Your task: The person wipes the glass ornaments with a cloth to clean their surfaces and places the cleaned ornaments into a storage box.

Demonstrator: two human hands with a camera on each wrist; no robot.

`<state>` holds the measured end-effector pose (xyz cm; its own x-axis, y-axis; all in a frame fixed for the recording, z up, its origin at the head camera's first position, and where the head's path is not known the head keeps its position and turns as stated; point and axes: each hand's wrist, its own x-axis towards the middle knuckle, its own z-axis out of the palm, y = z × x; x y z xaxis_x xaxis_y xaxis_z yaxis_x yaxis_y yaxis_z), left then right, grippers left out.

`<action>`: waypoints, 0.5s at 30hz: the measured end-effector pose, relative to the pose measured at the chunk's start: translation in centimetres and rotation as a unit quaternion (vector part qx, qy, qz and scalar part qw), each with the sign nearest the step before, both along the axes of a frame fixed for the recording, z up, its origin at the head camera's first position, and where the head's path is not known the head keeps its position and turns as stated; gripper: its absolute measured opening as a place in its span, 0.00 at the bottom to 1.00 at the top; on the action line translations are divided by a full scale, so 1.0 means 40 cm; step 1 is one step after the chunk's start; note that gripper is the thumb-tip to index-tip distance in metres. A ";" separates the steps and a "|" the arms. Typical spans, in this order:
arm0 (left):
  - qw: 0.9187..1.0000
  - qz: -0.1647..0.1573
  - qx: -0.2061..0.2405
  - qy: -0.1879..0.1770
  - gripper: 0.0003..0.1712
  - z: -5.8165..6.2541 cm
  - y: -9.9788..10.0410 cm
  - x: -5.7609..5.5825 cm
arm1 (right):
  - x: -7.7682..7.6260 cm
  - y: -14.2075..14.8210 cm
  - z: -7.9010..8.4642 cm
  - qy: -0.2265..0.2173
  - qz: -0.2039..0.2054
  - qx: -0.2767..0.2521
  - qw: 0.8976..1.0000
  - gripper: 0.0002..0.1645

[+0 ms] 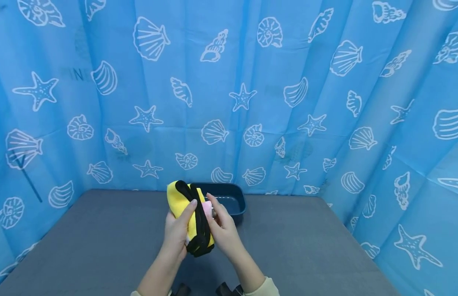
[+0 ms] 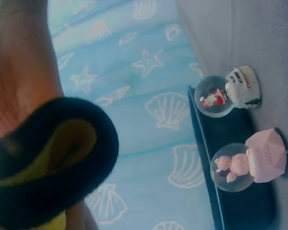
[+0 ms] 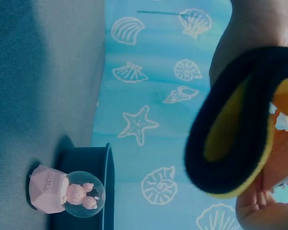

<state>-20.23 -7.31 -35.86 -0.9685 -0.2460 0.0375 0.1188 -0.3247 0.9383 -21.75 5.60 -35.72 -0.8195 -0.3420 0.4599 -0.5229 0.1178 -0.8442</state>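
Note:
In the head view my left hand [image 1: 176,232] grips a folded yellow towel [image 1: 178,202] with black edging. Fingers of my right hand [image 1: 226,231] hold a small pink-based snow globe [image 1: 207,208] against the towel's right side; cloth and fingers hide much of it. From the right wrist, its base [image 3: 282,155] looks orange-pink beneath the towel's looped edge. Two more snow globes stand on the table in the left wrist view: one with a Santa figure and white base [image 2: 245,88], the other with a faceted pink base [image 2: 267,155]. My hands block both in the head view.
A dark blue rectangular bin [image 1: 239,204] stands at the back of the grey table [image 1: 295,242], just behind the standing globes. A blue curtain [image 1: 229,111] with white shells and starfish hangs along the table's back and sides.

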 end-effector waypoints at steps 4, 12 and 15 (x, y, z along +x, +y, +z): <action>0.999 0.019 -0.013 0.024 0.34 -0.008 0.012 0.004 | 0.005 -0.008 0.008 -0.019 -0.043 0.009 0.999 0.26; 0.997 0.040 -0.024 0.053 0.28 -0.009 0.010 -0.002 | 0.002 -0.011 0.015 -0.092 -0.037 -0.014 0.995 0.25; 0.997 0.039 -0.030 0.055 0.28 -0.003 0.006 -0.006 | -0.001 -0.012 0.013 -0.100 -0.036 -0.032 0.994 0.23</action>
